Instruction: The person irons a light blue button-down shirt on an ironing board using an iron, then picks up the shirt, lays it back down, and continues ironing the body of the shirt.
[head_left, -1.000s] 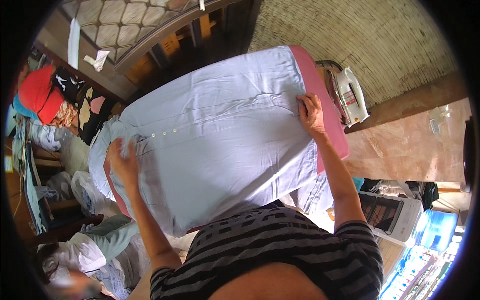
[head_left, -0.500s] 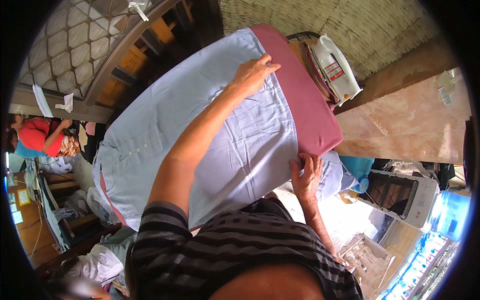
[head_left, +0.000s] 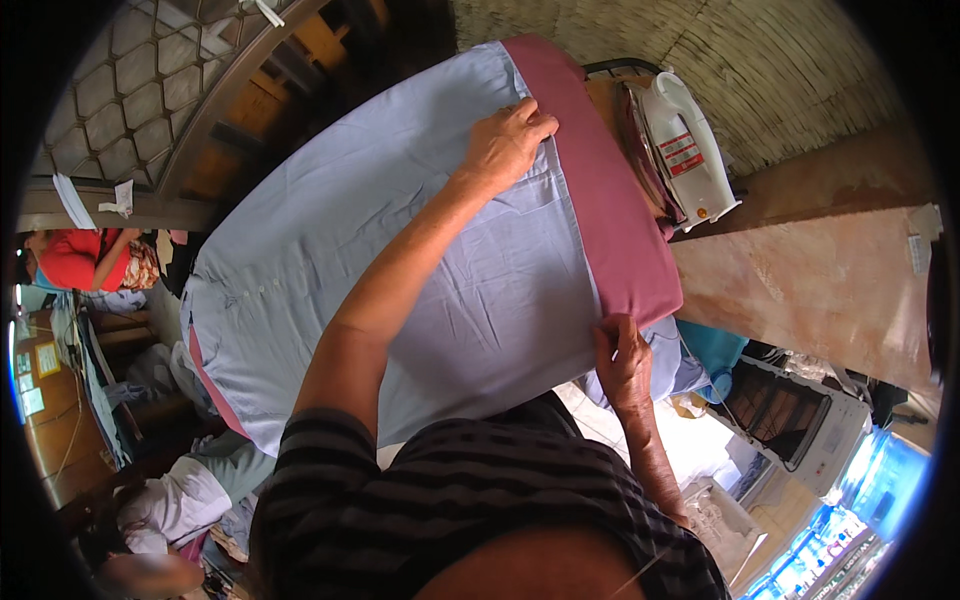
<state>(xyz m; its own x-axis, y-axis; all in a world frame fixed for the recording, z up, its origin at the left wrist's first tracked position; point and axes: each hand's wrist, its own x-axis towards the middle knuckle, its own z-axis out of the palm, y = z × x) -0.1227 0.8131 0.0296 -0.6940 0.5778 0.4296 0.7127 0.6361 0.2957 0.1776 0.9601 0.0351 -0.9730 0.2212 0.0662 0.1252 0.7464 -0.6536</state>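
left hand [head_left: 508, 145] moved to far hem [head_left: 570, 222], right hand [head_left: 626, 368] to near end | fingers bent, couldn't tell if pinching | blue shirt [head_left: 475, 275] lay flatter, fewer folds left

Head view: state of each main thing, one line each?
Light blue garment: spread out, creased
Red board cover: partly covered, bare at its right end
White iron: set down, untouched; power unclear
Left hand: fingers bent at garment's far right edge
Right hand: at garment's near right corner; grip unclear

Head-worn fisheye, close above, facing down
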